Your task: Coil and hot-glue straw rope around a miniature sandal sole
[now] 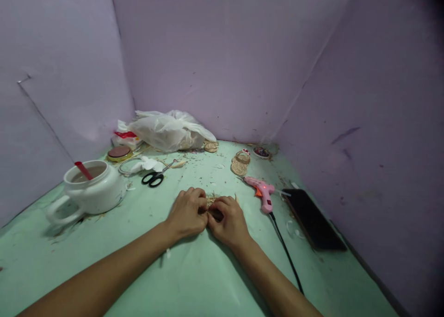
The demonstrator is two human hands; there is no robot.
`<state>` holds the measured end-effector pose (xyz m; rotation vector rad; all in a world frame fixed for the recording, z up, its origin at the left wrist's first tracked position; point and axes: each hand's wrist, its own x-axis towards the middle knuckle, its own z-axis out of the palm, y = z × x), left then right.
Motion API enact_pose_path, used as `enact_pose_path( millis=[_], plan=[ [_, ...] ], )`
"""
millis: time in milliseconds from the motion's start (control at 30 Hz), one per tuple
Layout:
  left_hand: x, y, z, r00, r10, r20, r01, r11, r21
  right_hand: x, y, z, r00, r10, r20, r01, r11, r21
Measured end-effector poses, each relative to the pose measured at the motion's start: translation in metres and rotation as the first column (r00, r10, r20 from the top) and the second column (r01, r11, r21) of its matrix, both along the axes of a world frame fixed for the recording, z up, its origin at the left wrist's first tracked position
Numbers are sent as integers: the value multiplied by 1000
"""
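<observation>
My left hand (189, 211) and my right hand (229, 219) meet at the middle of the green tabletop, fingertips pinched close together. Between them is a small straw-coloured fibre piece (211, 200), mostly hidden by the fingers, with thin strands poking out past my right hand. Both hands are closed on it. To the right of my right hand lies a pink glue gun (265, 192) with a small red light on and a black cord. Beyond the hands sits a small woven straw slipper (240, 165) with a red-and-white trim.
On the left stand a white mug (100, 194) with a red straw and black-handled scissors (154, 178). A plastic bag (166, 129), a round lidded tin (120, 153) and a woven piece (210, 146) lie at the back. A phone (314, 220) rests along the right wall. Straw scraps litter the table.
</observation>
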<state>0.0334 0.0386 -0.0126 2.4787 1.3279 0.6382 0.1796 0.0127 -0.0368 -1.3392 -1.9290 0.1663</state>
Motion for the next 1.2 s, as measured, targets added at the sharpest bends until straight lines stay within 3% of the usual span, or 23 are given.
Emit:
enact_pose_path(
  millis=[500, 700, 900, 1067, 1200],
  plan=[
    [2, -1, 0, 1000, -8, 10, 8, 1000, -15, -1, -3, 2, 996, -2, 88, 2, 1000, -3],
    [-22, 17, 11, 979, -174, 110, 184, 978, -94, 0, -5, 7, 994, 4, 114, -3, 1000, -10],
    [-47, 31, 25, 978, -44, 202, 58, 996, -64, -1, -5, 8, 996, 9, 94, -8, 1000, -9],
    [-24, 12, 19, 984, -145, 101, 151, 988, -46, 0, -3, 5, 997, 13, 78, -12, 1000, -7],
    [-8, 5, 7, 990, -125, 71, 128, 991, -38, 0, -3, 4, 998, 12, 62, -12, 1000, -4]
  ],
)
